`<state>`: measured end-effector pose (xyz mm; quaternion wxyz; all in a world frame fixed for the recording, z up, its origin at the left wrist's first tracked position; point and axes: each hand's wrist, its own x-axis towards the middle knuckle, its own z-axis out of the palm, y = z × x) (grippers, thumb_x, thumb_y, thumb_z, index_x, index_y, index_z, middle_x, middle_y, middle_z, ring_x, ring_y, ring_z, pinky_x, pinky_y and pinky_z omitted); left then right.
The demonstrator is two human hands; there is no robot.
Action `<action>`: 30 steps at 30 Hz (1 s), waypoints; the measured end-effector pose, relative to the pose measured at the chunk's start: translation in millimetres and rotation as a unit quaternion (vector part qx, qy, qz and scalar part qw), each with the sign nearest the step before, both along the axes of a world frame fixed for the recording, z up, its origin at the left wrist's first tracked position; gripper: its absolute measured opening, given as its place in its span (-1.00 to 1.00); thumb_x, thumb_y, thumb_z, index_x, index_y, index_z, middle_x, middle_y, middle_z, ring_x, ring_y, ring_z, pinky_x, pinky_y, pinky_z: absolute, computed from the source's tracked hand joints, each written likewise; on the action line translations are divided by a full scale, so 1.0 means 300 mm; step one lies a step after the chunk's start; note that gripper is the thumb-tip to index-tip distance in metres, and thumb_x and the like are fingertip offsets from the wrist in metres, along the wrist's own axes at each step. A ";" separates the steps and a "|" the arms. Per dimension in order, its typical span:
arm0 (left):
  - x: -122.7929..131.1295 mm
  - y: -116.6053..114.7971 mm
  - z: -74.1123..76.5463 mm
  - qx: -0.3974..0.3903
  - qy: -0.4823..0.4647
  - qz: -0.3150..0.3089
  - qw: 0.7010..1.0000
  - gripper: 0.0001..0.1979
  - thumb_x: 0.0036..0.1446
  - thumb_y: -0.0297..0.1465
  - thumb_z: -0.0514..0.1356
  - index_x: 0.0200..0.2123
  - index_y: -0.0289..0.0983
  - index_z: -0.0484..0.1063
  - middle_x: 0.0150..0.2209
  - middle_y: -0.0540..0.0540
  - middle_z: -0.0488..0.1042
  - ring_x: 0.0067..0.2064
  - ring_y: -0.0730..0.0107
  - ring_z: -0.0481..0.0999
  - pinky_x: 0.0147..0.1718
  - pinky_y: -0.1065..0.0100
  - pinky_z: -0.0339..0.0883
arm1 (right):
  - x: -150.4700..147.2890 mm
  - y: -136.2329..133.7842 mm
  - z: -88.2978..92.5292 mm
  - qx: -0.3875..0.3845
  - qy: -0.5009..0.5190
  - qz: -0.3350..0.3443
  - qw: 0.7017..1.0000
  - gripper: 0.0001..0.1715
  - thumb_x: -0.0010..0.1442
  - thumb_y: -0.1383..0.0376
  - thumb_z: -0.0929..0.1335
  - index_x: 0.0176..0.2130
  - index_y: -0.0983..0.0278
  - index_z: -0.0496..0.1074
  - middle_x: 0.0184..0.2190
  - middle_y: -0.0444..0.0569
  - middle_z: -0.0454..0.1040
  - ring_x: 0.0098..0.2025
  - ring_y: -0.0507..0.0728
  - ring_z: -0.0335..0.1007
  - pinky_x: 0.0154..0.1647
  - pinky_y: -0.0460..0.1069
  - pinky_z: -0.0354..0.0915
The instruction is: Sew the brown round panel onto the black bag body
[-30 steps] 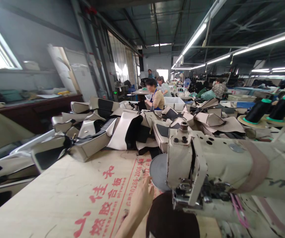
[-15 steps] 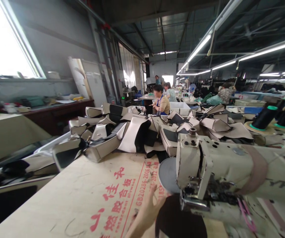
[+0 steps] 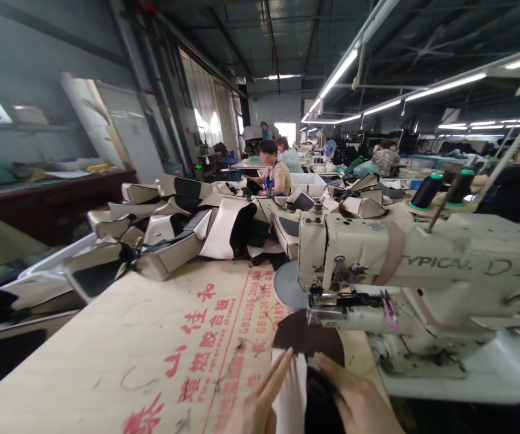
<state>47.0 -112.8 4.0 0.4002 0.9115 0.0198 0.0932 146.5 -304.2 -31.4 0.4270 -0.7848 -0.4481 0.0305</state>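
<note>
Between the two hands, near the bottom of the view, a flat piece (image 3: 307, 331) lies over the tabletop (image 3: 83, 367), just below the head of the sewing machine (image 3: 353, 247). Its long axis runs away from the wearer, nearly straight up the view; the rounded dark brown end points forward, toward the machine's needle side. Nearer the wearer it splits lengthwise into a white strip on the left and a black one on the right, both cut off by the bottom edge.

The left hand (image 3: 257, 392) has its fingers together and outstretched, tips on the white strip's upper part. The right hand (image 3: 357, 389) reaches in from the other side, a fingertip at the dark end's lower edge. Whether either pinches the piece, I cannot tell.

Beyond the dark end sits a grey disc (image 3: 289, 283), partly behind the machine; a pink loop (image 3: 390, 313) hangs at the machine's front. Cream-and-black bags (image 3: 226, 232) heap along the tabletop's far edge. Farther off, a person in a tan top (image 3: 282, 178) sits.
</note>
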 end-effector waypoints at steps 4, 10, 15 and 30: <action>0.008 -0.046 0.010 0.008 -0.007 -0.035 0.999 -0.36 0.14 -0.37 0.06 0.26 -0.03 -0.09 0.24 0.03 0.08 0.24 0.26 0.08 0.16 0.17 0.04 | 0.070 -0.004 0.030 -0.020 -0.034 -0.041 0.998 -0.30 -0.01 0.58 0.14 0.14 0.34 0.22 0.08 0.05 0.29 0.11 0.12 0.23 0.12 0.06 0.21; 0.071 -0.114 -0.139 0.037 0.001 0.044 0.998 -0.09 -0.16 -0.65 0.04 0.29 -0.29 -0.25 0.29 -0.10 -0.17 0.29 0.16 -0.09 0.20 0.10 -0.07 | 0.103 0.030 -0.022 -0.040 0.020 -0.001 0.999 -0.41 0.06 0.54 0.15 0.09 0.39 0.27 0.00 0.11 0.38 0.04 0.14 0.32 0.07 0.04 0.26; 0.137 -0.016 -0.011 -0.044 0.087 -0.077 0.992 -0.20 -0.27 -0.71 -0.11 0.09 -0.11 0.30 0.09 0.09 0.34 0.12 0.32 0.32 0.15 0.21 0.14 | 0.150 0.002 0.007 -0.033 -0.014 0.184 0.982 -0.44 0.01 0.51 0.18 0.02 0.54 0.33 0.01 0.20 0.35 0.09 0.14 0.25 0.14 0.02 0.16; 0.142 0.013 -0.058 0.102 0.005 -0.043 0.994 -0.55 0.12 -0.39 0.09 0.11 -0.11 0.27 0.08 0.03 0.35 0.05 0.29 0.40 0.04 0.36 0.27 | 0.113 -0.002 0.052 -0.071 -0.035 0.035 0.996 -0.74 0.15 0.43 0.28 -0.14 0.23 0.38 -0.23 -0.08 0.38 -0.20 0.03 0.31 -0.18 -0.13 0.28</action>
